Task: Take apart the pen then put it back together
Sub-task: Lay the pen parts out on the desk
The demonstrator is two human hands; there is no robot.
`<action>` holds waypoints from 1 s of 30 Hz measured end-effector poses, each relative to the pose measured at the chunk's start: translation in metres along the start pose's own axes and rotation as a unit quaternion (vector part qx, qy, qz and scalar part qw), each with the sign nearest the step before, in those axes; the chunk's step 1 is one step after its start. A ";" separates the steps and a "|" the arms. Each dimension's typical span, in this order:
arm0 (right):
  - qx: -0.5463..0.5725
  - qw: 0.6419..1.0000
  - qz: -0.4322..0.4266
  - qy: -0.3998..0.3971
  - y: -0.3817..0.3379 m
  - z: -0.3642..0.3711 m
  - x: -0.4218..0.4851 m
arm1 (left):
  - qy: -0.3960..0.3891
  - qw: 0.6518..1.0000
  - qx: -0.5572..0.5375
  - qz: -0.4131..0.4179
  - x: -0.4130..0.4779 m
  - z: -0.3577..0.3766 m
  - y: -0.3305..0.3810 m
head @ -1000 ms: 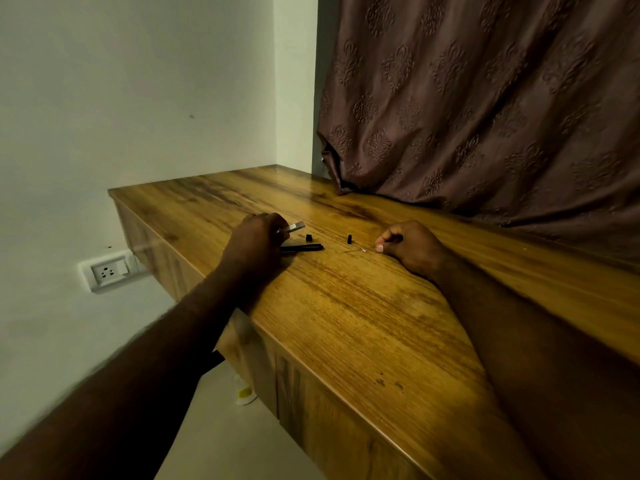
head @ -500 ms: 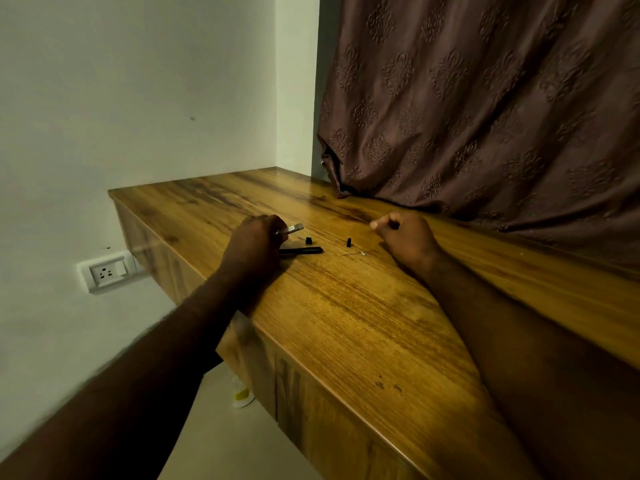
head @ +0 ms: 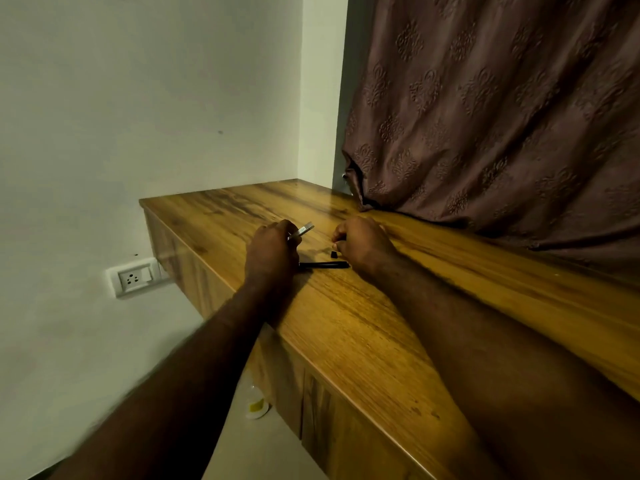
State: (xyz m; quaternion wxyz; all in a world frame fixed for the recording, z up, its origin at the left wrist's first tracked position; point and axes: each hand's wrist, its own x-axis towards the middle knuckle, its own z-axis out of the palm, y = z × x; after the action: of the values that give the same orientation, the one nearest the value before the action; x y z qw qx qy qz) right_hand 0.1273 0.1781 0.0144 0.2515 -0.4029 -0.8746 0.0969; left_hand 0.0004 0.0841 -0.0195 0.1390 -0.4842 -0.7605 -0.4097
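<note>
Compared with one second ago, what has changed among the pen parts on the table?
The right hand moved left along the brown wooden tabletop, toward the left hand, and now rests curled beside the small black pen piece. Unchanged: the left hand grips the silver pen tube, and the long black pen barrel lies flat.

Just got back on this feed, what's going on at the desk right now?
A person is working on a pen that lies in pieces on the wooden desk. The left hand grips a slim silvery piece, whose end sticks out toward the right hand. The right hand's fingers are curled beside a small black piece; whether they hold anything cannot be told. A long black barrel lies on the desk between the hands. The pen is apart, not yet rejoined.
</note>
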 end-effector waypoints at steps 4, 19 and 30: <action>-0.048 0.998 -0.002 -0.029 0.000 0.002 0.006 | 0.008 1.000 -0.005 -0.005 0.000 0.001 -0.001; 0.306 0.948 0.031 0.081 0.001 -0.017 -0.004 | -0.001 0.997 0.010 0.071 -0.002 0.002 0.004; 0.443 0.895 0.038 0.032 0.012 -0.019 -0.011 | -0.011 0.990 0.003 0.142 -0.009 -0.004 0.014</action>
State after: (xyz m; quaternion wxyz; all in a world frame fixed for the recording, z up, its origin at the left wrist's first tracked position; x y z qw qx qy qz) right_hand 0.1514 0.1771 0.0215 0.4279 -0.2860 -0.7167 0.4706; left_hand 0.0155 0.0786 -0.0158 0.1886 -0.5915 -0.6869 -0.3778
